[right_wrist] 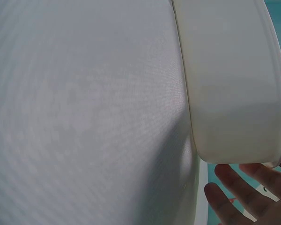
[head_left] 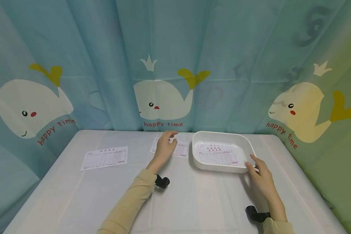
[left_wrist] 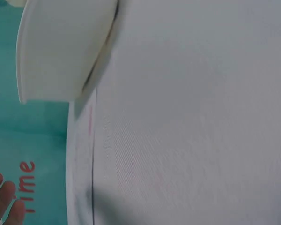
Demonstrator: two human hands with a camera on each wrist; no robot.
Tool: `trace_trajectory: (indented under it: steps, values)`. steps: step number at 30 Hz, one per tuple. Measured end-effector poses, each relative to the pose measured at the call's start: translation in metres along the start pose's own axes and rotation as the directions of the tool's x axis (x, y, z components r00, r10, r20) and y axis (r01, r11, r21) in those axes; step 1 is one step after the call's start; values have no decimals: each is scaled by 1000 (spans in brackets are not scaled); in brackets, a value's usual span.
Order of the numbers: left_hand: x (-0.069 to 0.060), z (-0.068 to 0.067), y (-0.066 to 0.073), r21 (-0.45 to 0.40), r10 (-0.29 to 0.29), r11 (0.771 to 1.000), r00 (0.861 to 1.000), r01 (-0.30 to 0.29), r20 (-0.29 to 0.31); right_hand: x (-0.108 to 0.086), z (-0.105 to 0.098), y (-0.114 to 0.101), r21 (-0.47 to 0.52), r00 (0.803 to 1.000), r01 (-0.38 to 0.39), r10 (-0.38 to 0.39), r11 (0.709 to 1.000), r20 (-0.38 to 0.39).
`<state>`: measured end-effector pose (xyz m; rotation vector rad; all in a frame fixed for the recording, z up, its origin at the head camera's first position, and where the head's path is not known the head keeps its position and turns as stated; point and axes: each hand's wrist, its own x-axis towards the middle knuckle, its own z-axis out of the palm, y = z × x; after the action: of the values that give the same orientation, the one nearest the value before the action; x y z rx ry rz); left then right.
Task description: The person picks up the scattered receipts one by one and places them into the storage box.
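My left hand (head_left: pixel 164 147) is above a printed paper form (head_left: pixel 182 150) at the back middle of the table, its thumb and forefinger apart and nothing between them. The hand covers part of this form. In the left wrist view, only some fingertips (left_wrist: pixel 4 201) show at the lower left corner. My right hand (head_left: pixel 261 175) grips the right front corner of a white plastic tray (head_left: pixel 222 168), thumb at the rim and other fingers along the outside. Printed forms (head_left: pixel 217 156) lie overlapping inside the tray.
Another printed form (head_left: pixel 105 158) lies on the left of the white-covered table (head_left: pixel 175 201). A blue-green curtain (head_left: pixel 169 39) with whale prints hangs right behind the table's back edge and down both sides. Black wrist cameras (head_left: pixel 162 182) are strapped on both wrists.
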<state>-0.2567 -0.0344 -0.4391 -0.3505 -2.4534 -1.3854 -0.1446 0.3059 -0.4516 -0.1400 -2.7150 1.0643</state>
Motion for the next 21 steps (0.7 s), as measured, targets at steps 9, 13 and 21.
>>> trace_trajectory:
  steps: [9,13,21]
  values:
    - [2,-17,-23,89,-64,994,998,62,23,0,0,1,0,1000,-15,15,1000,20]
    - [3,-23,-31,117,-84,990,996,78,44,0,0,2,-1,1000,-18,18,1000,15]
    - [8,-31,-47,171,-134,978,989,122,61,0,0,2,11,1000,-12,12,1000,10]
